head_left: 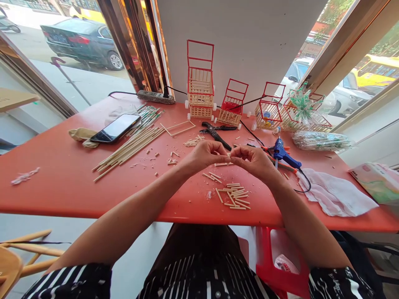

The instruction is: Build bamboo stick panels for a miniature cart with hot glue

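Observation:
My left hand (pixel 204 155) and my right hand (pixel 254 160) meet fingertip to fingertip above the red table (pixel 62 174). Together they pinch a small short stick piece (pixel 230 155), mostly hidden by the fingers. Below my hands lies a heap of short cut sticks (pixel 235 196). A bundle of long bamboo sticks (pixel 131 147) lies to the left. A blue glue gun (pixel 283 153) rests just right of my right hand, and black cutters (pixel 215 133) lie behind my hands.
Small stick-built carts with red frames (pixel 200 83) (pixel 232 104) (pixel 269 109) stand at the back by the wall. A phone (pixel 116 128), a rag (pixel 81 136), a power strip (pixel 156 97), a white cloth (pixel 335 195) and a tissue pack (pixel 377 180) lie around. A red stool (pixel 280 261) stands under the table.

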The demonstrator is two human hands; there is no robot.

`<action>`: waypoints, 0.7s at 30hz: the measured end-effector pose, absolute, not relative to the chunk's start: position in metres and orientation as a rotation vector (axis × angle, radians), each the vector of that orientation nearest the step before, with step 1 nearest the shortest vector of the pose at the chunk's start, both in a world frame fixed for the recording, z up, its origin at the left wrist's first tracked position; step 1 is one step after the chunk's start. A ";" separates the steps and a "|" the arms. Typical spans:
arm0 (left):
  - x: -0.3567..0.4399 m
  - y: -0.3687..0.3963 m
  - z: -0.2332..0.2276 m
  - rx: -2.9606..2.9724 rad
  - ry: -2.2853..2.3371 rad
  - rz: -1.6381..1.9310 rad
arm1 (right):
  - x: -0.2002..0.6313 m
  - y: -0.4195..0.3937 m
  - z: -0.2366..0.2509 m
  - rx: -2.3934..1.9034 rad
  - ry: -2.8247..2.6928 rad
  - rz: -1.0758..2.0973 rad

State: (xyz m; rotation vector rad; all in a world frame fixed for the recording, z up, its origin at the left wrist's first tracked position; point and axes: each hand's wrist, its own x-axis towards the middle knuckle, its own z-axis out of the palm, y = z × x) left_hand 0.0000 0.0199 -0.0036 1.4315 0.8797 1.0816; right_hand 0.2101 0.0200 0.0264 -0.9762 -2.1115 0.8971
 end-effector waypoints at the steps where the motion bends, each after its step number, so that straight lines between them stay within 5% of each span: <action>1: 0.000 0.019 -0.003 1.432 0.886 1.063 | 0.211 0.020 0.026 -0.971 -2.121 0.906; 21: -0.011 0.025 0.001 1.362 0.886 1.273 | 0.216 0.019 0.036 -0.981 -1.892 1.114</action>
